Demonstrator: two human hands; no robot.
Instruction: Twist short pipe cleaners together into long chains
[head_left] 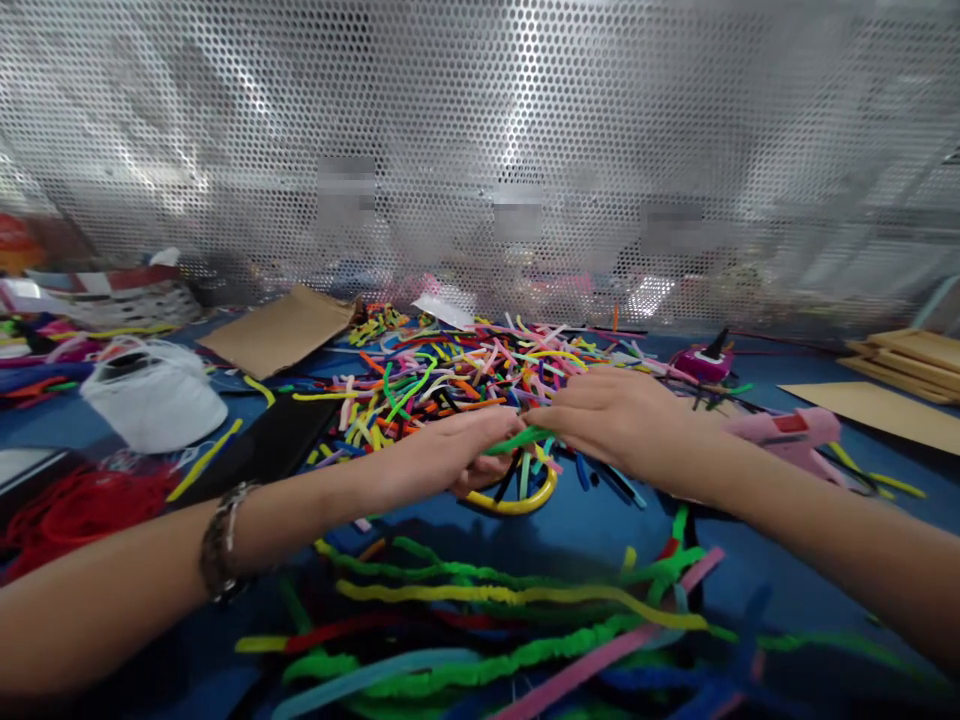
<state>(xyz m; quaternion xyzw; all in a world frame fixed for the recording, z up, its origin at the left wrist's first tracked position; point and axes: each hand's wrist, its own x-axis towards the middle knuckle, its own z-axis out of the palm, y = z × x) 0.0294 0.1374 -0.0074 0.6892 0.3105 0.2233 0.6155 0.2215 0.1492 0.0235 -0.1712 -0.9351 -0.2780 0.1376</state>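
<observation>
My left hand [480,445] and my right hand [622,420] meet above the table's middle. Between them runs a green pipe cleaner [527,437], pinched at both ends by closed fingers. A glossy yellow loop [517,505] shows just below; the hands partly cover it, so its kind is unclear. Behind the hands spreads a heap of short, many-coloured pipe cleaner pieces [465,370]. Nearer to me lie longer pipe cleaners, among them a yellow one [517,594], a crinkled green one [510,660] and a pink one [600,665].
Right of my hands lies a pink glue gun [787,430], with a purple, black-tipped object [703,360] behind it. Wooden pieces [907,362] are at far right. To the left are cardboard [281,332], a white cap-like item [157,400] and red strands [97,510]. Perforated metal [450,120] stands behind.
</observation>
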